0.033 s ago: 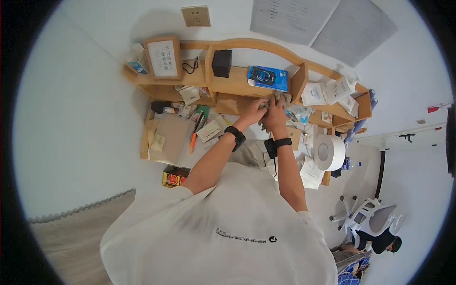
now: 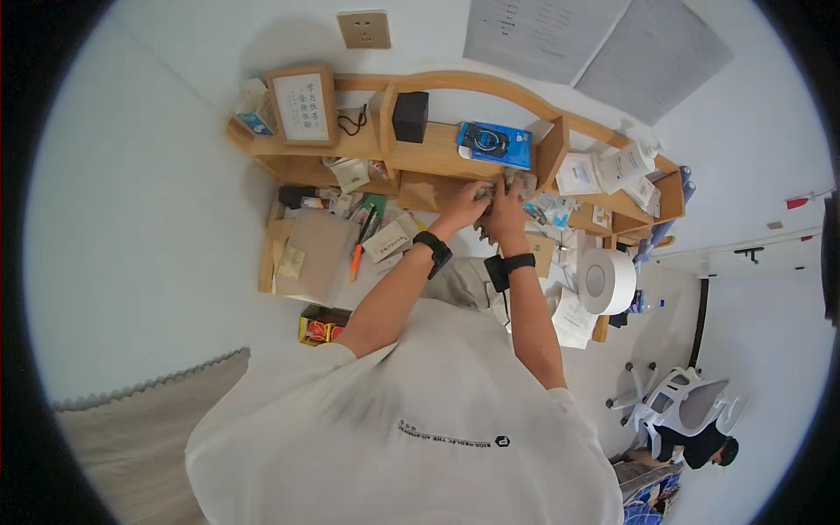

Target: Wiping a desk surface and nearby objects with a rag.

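Both hands are closed on a bunched cloth: the left hand (image 2: 466,208) and right hand (image 2: 507,214) side by side, the grey-brown cloth (image 2: 523,183) spilling around the fingers at the shelf's (image 2: 424,158) front edge. Watch the blue box (image 2: 496,144) just above, near that edge! A snagging fold could drag it off; a wide swing right could scatter those packets (image 2: 553,210).

Matt cloth (image 2: 527,182), smooth wooden shelf (image 2: 429,159), matt black box (image 2: 409,118)

A swivel chair (image 2: 702,404) stands — white walls (image 2: 157,201) around.
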A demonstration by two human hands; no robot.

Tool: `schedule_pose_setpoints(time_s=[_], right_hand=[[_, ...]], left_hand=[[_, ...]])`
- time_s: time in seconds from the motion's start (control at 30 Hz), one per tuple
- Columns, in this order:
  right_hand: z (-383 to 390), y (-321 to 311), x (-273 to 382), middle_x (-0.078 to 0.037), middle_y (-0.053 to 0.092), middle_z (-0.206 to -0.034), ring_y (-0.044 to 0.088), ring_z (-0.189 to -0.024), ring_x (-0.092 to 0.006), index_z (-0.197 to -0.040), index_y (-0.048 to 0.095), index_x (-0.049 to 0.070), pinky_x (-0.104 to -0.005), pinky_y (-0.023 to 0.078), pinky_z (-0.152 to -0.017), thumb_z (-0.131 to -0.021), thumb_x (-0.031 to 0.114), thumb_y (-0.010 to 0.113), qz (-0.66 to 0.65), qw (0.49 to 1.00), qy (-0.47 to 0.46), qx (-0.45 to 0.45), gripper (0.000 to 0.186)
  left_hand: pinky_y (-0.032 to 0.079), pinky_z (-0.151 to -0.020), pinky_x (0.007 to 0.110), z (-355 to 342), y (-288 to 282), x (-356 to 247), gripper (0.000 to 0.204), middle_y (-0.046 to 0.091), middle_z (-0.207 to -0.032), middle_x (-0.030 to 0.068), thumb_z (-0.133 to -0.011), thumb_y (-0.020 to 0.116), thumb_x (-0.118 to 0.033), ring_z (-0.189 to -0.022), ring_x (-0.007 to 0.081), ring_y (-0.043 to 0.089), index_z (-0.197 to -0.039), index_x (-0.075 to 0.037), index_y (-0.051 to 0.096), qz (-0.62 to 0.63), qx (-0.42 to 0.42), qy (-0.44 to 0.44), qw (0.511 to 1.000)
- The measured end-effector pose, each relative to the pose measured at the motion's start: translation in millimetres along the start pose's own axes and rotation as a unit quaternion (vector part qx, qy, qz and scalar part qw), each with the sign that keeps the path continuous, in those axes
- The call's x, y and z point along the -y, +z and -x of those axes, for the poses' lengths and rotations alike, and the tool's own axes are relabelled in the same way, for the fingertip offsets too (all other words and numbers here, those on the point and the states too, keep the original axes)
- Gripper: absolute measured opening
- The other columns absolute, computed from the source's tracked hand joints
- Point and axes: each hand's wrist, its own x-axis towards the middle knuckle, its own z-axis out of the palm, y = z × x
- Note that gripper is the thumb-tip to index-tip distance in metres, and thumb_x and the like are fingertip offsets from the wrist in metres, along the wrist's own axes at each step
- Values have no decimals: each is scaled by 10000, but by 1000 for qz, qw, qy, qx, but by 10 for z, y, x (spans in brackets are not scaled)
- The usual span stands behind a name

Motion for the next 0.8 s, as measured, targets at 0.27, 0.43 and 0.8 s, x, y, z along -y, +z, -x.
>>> schedule_pose_setpoints(time_s=[0.27, 0.43, 0.8], right_hand=[[-95, 236, 739, -268, 281, -1432, 527, -1152, -440, -1378, 369, 77, -463, 526, -840, -572, 247, 810, -18, 998, -35, 53, 935], [-196, 565, 1226, -255, 284, -1434, 528, -1144, -440, -1363, 404, 61, -458, 521, -864, -608, 213, 798, -47, 992, -113, 33, 865], [-167, 658, 1220, -186, 290, -1469, 544, -1128, -422, -1389, 429, 135, -462, 515, -876, -641, 168, 765, -80, 987, -135, 27, 820]], left_hand=[[457, -886, 404, 151, -644, 71, 284, 635, -1056, 214, -846, 566, -193, -1025, 361, 596, -1064, -13, 604, 15, -94, -58, 994], [440, -910, 374, 394, -1175, 158, 332, 604, -1151, 200, -891, 518, -169, -1065, 285, 576, -1186, -23, 558, -39, -138, -90, 986], [448, -917, 392, 613, -1269, -233, 417, 595, -1169, 226, -850, 557, -227, -1054, 341, 588, -1210, -18, 554, -67, -153, -81, 983]])
